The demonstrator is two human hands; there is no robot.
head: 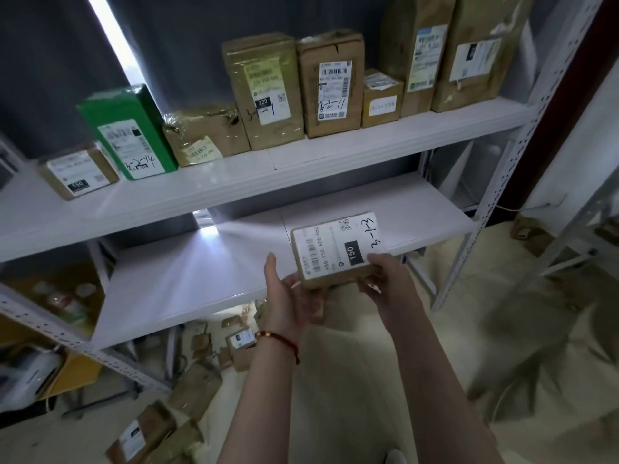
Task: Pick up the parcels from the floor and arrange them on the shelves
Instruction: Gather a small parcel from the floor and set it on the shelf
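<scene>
A small brown parcel (pixel 338 251) with a white label marked "150" and "3-1-3" is held in front of the lower white shelf (pixel 187 272). My right hand (pixel 385 276) grips its near right corner, thumb on the label. My left hand (pixel 288 293) supports its near left edge from below, fingers fairly straight. The upper shelf (pixel 234 185) carries a row of parcels, among them a green box (pixel 129 132) and tall brown boxes (pixel 264 92). Several brown parcels (pixel 187 390) lie on the floor under the shelf.
A perforated white upright (pixel 495 195) frames the shelf's right side. More parcels lie on the floor at the right (pixel 531 234). A second rack leg (pixel 576 226) stands at far right. A white device (pixel 26 373) sits at lower left.
</scene>
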